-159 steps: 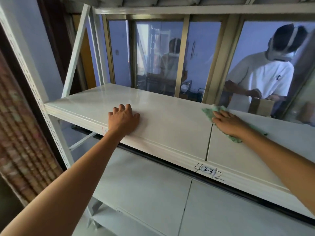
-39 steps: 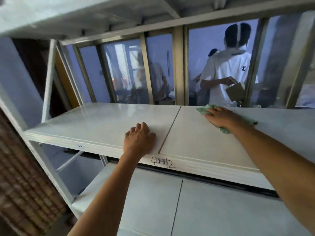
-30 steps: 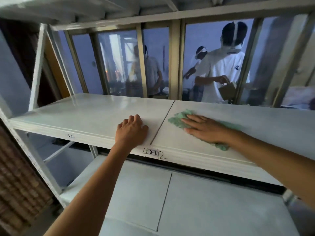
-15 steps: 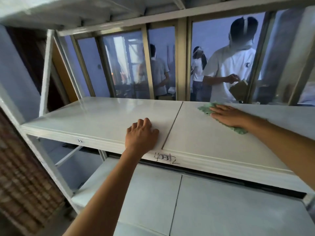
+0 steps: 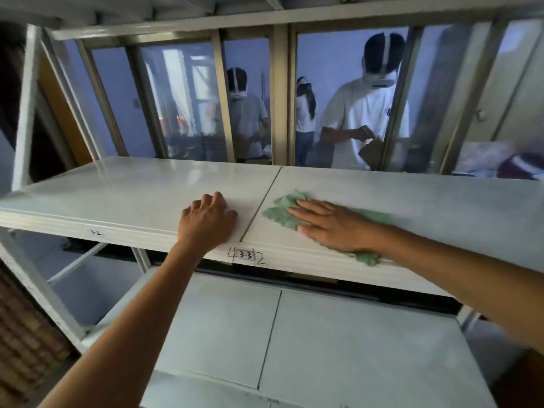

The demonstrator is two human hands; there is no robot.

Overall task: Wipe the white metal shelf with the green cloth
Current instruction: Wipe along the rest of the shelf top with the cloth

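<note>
Right hand (image 5: 332, 225) presses green cloth (image 5: 282, 213) flat-fingered on white metal shelf (image 5: 132, 189); windows (image 5: 182, 98) behind.

Half a second ago the right hand (image 5: 332, 223) pressed the cloth (image 5: 282, 212) far back on the shelf (image 5: 441, 201), close to the window (image 5: 188, 101). Now hand and cloth lie near the front edge, the fingers pointing left toward the seam (image 5: 260, 203) between the panels, with the cloth's leading edge poking out just beyond the fingertips and its tail reaching the front lip under the wrist. The gap between the two hands has narrowed. Behind the glass, a third person (image 5: 304, 113) now shows between the other two.
</note>
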